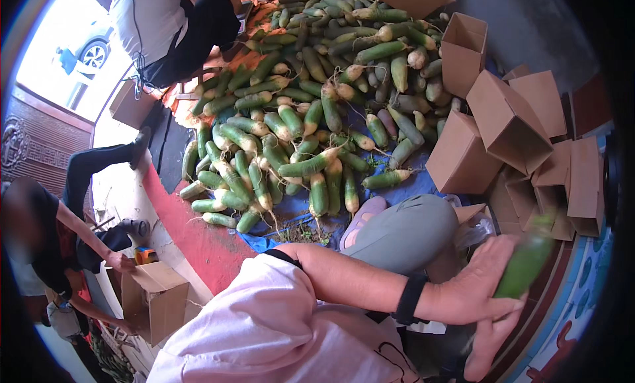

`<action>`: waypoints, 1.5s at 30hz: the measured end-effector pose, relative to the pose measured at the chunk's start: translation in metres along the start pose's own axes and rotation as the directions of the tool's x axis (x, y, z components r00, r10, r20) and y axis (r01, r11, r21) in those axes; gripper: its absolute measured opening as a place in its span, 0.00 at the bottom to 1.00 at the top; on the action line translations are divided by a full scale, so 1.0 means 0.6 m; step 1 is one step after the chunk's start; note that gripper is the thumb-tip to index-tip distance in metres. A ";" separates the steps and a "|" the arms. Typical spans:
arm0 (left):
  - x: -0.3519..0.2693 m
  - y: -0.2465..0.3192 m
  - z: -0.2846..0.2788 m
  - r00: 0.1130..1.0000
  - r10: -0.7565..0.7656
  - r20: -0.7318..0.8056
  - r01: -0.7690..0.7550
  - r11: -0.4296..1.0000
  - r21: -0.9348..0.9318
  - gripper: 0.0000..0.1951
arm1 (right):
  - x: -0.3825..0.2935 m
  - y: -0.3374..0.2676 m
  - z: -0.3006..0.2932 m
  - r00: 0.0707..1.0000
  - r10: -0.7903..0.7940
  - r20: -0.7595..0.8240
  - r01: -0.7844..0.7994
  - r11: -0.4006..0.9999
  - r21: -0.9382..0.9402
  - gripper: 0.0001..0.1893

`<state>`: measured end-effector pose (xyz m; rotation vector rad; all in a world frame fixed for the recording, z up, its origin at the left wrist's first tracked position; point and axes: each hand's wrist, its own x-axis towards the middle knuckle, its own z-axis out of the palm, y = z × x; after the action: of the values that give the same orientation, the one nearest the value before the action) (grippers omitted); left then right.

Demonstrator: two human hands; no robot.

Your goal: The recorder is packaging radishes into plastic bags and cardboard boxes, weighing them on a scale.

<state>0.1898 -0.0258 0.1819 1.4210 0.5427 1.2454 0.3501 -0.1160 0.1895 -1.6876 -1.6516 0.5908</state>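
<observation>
A long green radish (527, 269), blurred at its upper tip, is held at the right side of the view. My left hand (474, 279) reaches across from the left, a black band on its wrist, and wraps the radish's near side. Below it, my right hand (491, 336) grips the lower end; part of this hand is hidden. Ahead lies a large heap of green radishes with pale root ends (302, 164), on blue sheeting (407, 184) and orange sheeting.
Several open cardboard boxes (516, 122) stand and lean at the right, above the hands. My bent knee (421, 229) is beside the heap. A person at the left handles a cardboard box (166, 303). Another person (149, 21) sits at the top left.
</observation>
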 end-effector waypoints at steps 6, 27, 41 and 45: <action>-0.023 -0.017 0.021 0.970 -0.211 0.118 0.242 0.842 -0.481 0.15 | -0.074 0.001 -0.001 0.992 0.107 -0.065 -0.120 0.960 -0.255 0.39; -0.024 -0.079 0.066 0.773 -0.479 0.415 0.501 0.059 -0.864 0.15 | -0.127 0.039 0.018 0.962 0.129 -0.239 -0.225 0.871 -0.436 0.35; 0.105 -0.103 -0.303 0.805 -0.513 -0.297 0.546 0.446 0.710 0.15 | -0.051 0.044 -0.083 0.898 0.385 -0.215 -0.417 0.900 -0.130 0.29; 0.093 -0.147 -0.395 0.999 -0.022 0.050 -0.043 0.247 0.968 0.15 | -0.013 0.062 -0.112 0.920 0.336 -0.200 -0.386 0.861 -0.330 0.28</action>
<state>0.0250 0.1473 0.0826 2.4976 1.4614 0.7905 0.4239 -0.1330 0.2053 -2.2887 -1.4125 0.3393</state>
